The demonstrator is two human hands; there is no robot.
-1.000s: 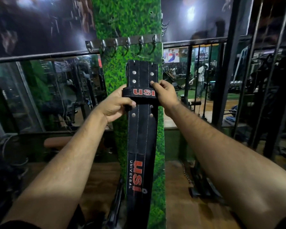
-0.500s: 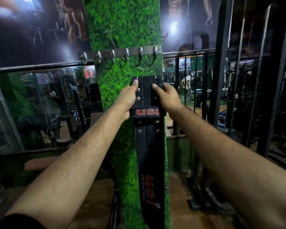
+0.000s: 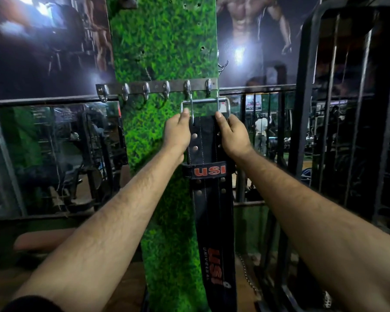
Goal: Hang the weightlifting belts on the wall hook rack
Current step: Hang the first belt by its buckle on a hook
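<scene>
- Two bare forearms are reaching up and forward from the bottom corners of the view, with a dark sleeve edge showing at the lower left.
- A black weightlifting belt (image 3: 212, 212) is hanging straight down between the forearms in front of a grass-patterned pillar (image 3: 164, 41); red "USI" lettering is showing on its keeper loop and again lower on the strap.
- The left hand (image 3: 177, 134) is gripping the belt's left edge near the top, fingertips reaching up to the left corner of the buckle.
- The right hand (image 3: 231, 134) is gripping the right edge at the same height, fingers curling behind the strap; the two hands are sitting apart, the belt's width between them.
- The metal buckle (image 3: 205, 104) is standing up above the strap's end, its top bar sitting just under the hook rack (image 3: 157, 87). Its prong is reaching up to one of the right-hand hooks; whether it is actually caught on the hook, cannot tell.
- The rack is running as a horizontal metal bar across the pillar, six hooks hanging along it.
- Behind, dark posters are covering the wall above a black railing, gym equipment showing through it.
</scene>
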